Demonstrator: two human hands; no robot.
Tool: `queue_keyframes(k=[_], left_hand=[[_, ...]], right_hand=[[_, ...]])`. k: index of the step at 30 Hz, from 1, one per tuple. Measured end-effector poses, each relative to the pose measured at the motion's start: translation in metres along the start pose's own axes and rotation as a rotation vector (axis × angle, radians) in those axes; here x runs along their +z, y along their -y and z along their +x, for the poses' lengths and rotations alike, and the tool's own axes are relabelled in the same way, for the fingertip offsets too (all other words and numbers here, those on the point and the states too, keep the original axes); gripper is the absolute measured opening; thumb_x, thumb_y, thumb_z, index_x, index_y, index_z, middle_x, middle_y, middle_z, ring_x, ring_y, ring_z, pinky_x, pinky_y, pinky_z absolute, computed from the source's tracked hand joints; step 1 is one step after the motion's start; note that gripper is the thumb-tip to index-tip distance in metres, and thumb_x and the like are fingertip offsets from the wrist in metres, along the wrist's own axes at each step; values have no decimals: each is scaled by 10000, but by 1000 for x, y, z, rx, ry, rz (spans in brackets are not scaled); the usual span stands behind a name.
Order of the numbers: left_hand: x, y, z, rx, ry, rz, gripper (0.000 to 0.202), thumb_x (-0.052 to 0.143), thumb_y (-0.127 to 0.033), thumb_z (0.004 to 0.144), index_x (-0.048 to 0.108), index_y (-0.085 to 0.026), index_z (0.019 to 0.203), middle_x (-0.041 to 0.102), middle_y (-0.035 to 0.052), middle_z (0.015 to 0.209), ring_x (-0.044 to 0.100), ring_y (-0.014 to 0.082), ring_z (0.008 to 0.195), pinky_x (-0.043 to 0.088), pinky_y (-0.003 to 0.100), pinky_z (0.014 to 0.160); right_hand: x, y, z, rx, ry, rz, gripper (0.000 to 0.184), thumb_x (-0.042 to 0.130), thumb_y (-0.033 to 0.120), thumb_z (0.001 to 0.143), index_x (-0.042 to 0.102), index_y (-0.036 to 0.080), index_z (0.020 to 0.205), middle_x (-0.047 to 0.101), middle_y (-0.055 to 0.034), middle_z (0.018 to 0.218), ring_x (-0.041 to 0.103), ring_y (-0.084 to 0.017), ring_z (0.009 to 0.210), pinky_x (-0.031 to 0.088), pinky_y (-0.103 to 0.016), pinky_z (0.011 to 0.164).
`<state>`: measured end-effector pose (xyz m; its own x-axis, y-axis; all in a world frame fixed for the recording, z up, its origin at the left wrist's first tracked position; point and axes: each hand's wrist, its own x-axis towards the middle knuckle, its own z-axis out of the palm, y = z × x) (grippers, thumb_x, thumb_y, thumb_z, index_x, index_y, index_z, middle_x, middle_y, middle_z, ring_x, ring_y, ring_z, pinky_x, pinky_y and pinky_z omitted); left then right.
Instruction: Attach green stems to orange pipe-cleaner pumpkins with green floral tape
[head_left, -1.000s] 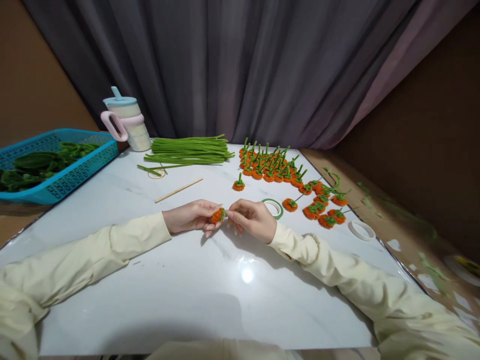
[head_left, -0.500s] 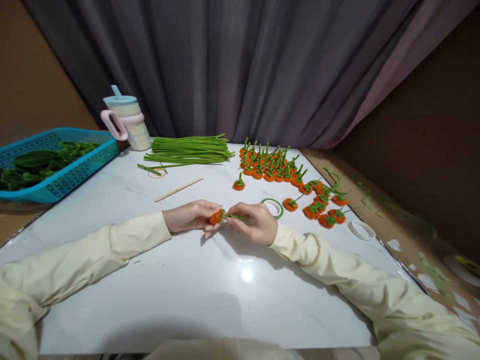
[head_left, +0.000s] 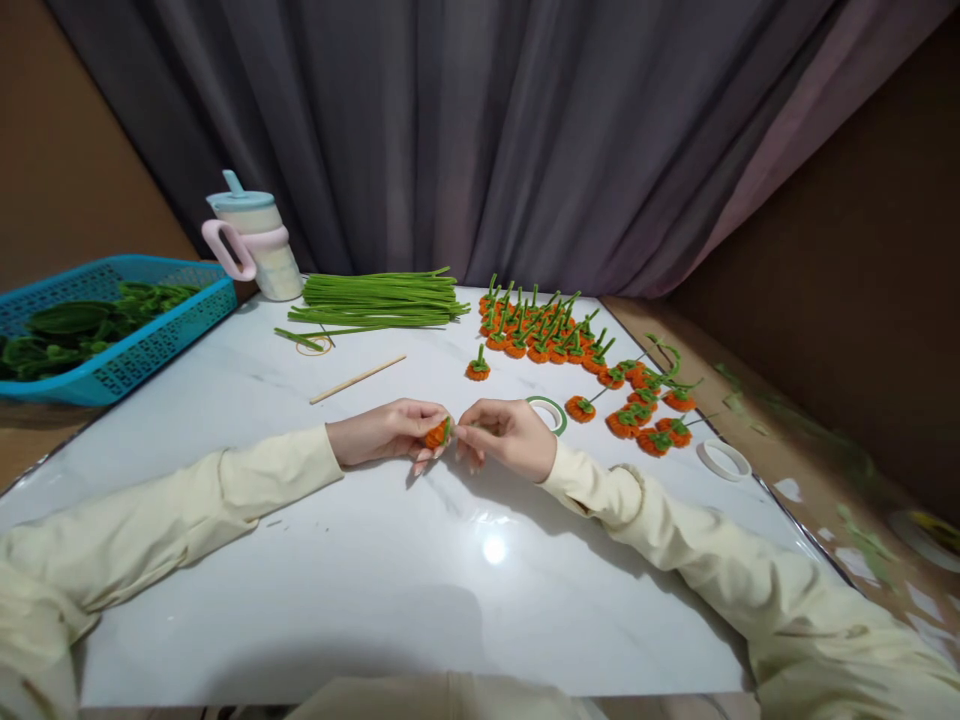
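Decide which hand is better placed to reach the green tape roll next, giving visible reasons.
Probably the right hand: the green tape roll lies just beyond it, whereas the left hand is farther away, holding an orange piece.

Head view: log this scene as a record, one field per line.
Left hand: the left hand holds an orange piece with a green top
Right hand: the right hand has thumb and forefinger pinched at the green top; anything between them is too small to tell
Behind right hand: green-edged tape roll, partly hidden
Table, far side: green stems, cup with pink handle
Table, right: many orange pieces with green tops
Table, middle left: thin stick
Far left: blue basket holding green pieces
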<state>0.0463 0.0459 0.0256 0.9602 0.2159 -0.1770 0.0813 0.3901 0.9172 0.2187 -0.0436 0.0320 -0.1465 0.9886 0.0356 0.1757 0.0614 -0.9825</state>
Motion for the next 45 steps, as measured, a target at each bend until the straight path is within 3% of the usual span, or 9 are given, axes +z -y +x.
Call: queue_keyframes(k=[8,12,17,29,32,35,38,41,45], left_hand=[[3,3,-2,22,-51,132,231,574,-331,840,527,-106,867,578,29,698,541,78,521,470,192,509],[3,4,-2,78,-59,134,278,604,-342,820,453,-171,978,582,-7,693,560,86,514,487,202,490],[2,4,-2,166,-55,222,256,601,-357,819,455,-166,905,580,-15,689,572,89,514,508,222,495],[7,4,-5,208,-117,414,247,605,-357,797,491,-144,850,587,0,683,600,123,587,537,279,581],[6,6,-6,300,-170,601,207,583,-338,808,519,-144,845,592,13,707,599,123,604,509,238,578],[6,8,-9,441,-232,959,142,555,-296,824,568,-154,835,599,25,690,558,110,563,455,204,543],[5,10,-11,567,-142,1289,147,483,-242,860,607,-164,872,614,68,710,558,148,646,449,232,628],[2,11,-11,637,-29,1564,202,429,-199,872,622,-162,917,624,108,753,558,188,741,433,256,670],[-3,10,-11,673,-45,1891,224,428,-182,861,637,-181,940,645,118,798,558,204,749,395,258,587]], right_hand=[[-1,11,4,224,17,184,332,771,359,530,545,128,608,620,2,490,527,-88,376,448,-220,444],[-2,12,4,241,20,196,285,744,336,555,563,122,605,628,-2,494,531,-85,379,452,-217,452],[-4,12,4,251,38,208,241,730,313,574,584,124,609,640,-5,507,538,-86,397,453,-215,459],[-9,16,8,360,147,250,291,767,332,571,599,99,620,653,-33,529,539,-80,396,457,-200,439],[-11,17,10,381,204,287,310,706,371,668,596,84,626,658,-60,554,537,-87,391,435,-196,384],[-13,16,12,417,242,303,331,607,387,781,574,83,655,659,-74,558,531,-90,370,418,-192,346],[-13,15,12,468,278,283,329,549,392,838,536,104,680,645,-54,513,518,-86,342,421,-186,346],[-12,14,11,464,293,228,344,603,419,797,477,134,653,636,-29,492,493,-70,319,383,-166,322],[-11,11,9,388,252,217,417,720,454,656,432,153,644,627,0,476,456,-51,308,308,-149,290]])
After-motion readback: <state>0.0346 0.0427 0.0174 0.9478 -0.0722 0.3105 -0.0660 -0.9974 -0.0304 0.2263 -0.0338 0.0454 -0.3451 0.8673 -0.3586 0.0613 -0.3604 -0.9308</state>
